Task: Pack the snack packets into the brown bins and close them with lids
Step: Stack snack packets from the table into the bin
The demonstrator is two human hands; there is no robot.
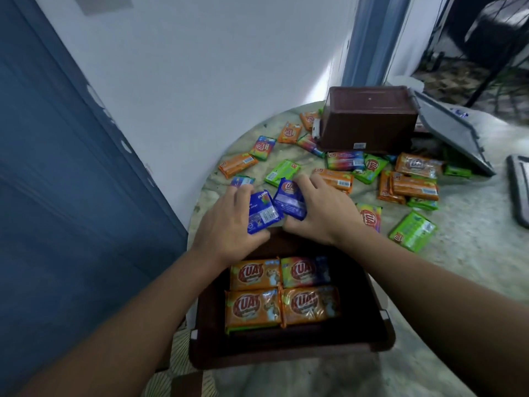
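Note:
An open brown bin (372, 319) stands at the near table edge with several orange and rainbow snack packets (282, 293) laid flat inside. Just above its far rim, my left hand (226, 222) grips a blue packet (262, 214). My right hand (320, 216) grips a second blue packet (289, 199) beside it. A second brown bin (369, 121) sits upside down at the back of the table. Many orange, green and rainbow packets (412, 186) lie scattered between the bins.
A grey lid (458, 133) leans against the upturned bin, and another lid (519, 190) lies at the right edge. The round marble-patterned table (472, 259) stands against a white wall (200, 81), with a blue door (57, 167) to the left.

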